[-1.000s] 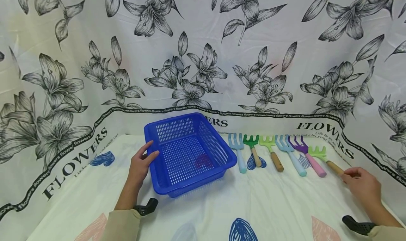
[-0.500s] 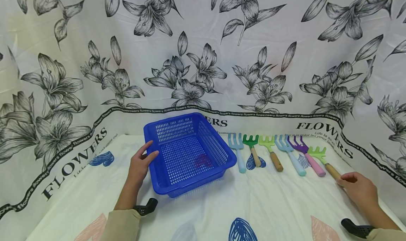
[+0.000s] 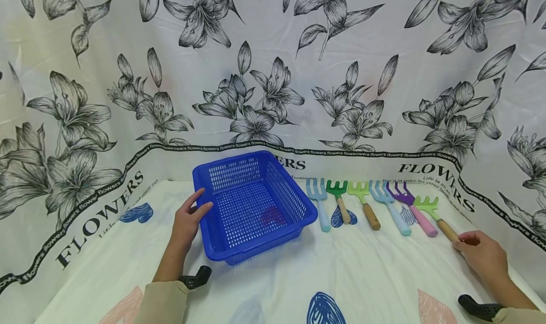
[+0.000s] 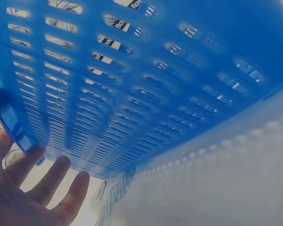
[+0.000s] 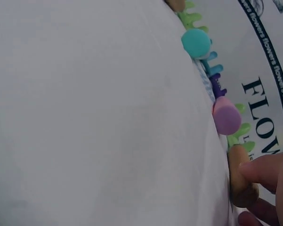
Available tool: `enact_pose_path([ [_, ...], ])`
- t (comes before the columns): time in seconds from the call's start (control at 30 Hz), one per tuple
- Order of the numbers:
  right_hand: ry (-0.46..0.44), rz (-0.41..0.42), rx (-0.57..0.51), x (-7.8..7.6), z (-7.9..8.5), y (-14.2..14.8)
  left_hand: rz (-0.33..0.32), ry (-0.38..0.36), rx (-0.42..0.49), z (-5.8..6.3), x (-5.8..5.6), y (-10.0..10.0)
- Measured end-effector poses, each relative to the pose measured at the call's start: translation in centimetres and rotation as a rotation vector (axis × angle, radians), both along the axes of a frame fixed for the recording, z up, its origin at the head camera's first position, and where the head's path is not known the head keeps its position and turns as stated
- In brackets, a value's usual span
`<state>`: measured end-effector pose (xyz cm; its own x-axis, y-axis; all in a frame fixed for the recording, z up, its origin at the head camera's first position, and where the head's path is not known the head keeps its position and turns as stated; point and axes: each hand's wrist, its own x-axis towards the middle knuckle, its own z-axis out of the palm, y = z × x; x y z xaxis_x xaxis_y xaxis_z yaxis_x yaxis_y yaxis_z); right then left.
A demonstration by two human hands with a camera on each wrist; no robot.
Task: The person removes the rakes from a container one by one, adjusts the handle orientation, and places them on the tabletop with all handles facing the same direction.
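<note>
A blue plastic basket (image 3: 251, 210) with slotted walls sits tilted slightly in the head view. My left hand (image 3: 187, 220) holds its left rim, thumb and forefinger showing over the edge; in the left wrist view the other fingers (image 4: 56, 179) reach up by the rim outside the slotted wall. At the far right of the row, a light-green hand rake (image 3: 448, 229) with a wooden handle lies on the cloth. My right hand (image 3: 484, 255) pinches the end of that handle (image 5: 240, 174) between thumb and fingers. The rake's head still rests on the cloth.
Left of the held rake lie several more hand rakes: purple with a pink handle (image 3: 424, 220), light blue (image 3: 396, 215), light green (image 3: 368, 212), dark green (image 3: 342, 205) and another light blue (image 3: 323, 210). A flower-printed curtain (image 3: 273, 101) stands behind the white cloth (image 3: 362, 276).
Between one second and half a second ago, my right hand shifted slightly left and down, and the rake's handle turned a little with it. The left hand and basket have stayed put.
</note>
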<state>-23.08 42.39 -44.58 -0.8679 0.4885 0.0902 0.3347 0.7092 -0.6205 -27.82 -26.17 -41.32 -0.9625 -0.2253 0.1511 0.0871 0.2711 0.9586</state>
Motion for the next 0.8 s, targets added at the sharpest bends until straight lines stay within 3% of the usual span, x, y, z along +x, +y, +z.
enact_pose_path([
  [0.17, -0.021, 0.046, 0.030, 0.6, 0.4, 0.1, 0.022, 0.044, -0.024, -0.1, -0.4, 0.0],
  [0.43, -0.007, 0.227, 0.155, 1.8, 1.1, 0.4, 0.023, 0.057, -0.049, -0.5, -0.6, 0.1],
  [0.7, 0.020, 0.399, 0.292, 1.7, 1.4, -1.6, 0.102, -0.039, -0.310, -0.5, 0.3, -0.9],
  [0.8, 0.046, 0.473, 0.310, 1.9, 1.6, -2.8, 0.099, -0.021, -0.358, -0.4, 0.5, -1.7],
])
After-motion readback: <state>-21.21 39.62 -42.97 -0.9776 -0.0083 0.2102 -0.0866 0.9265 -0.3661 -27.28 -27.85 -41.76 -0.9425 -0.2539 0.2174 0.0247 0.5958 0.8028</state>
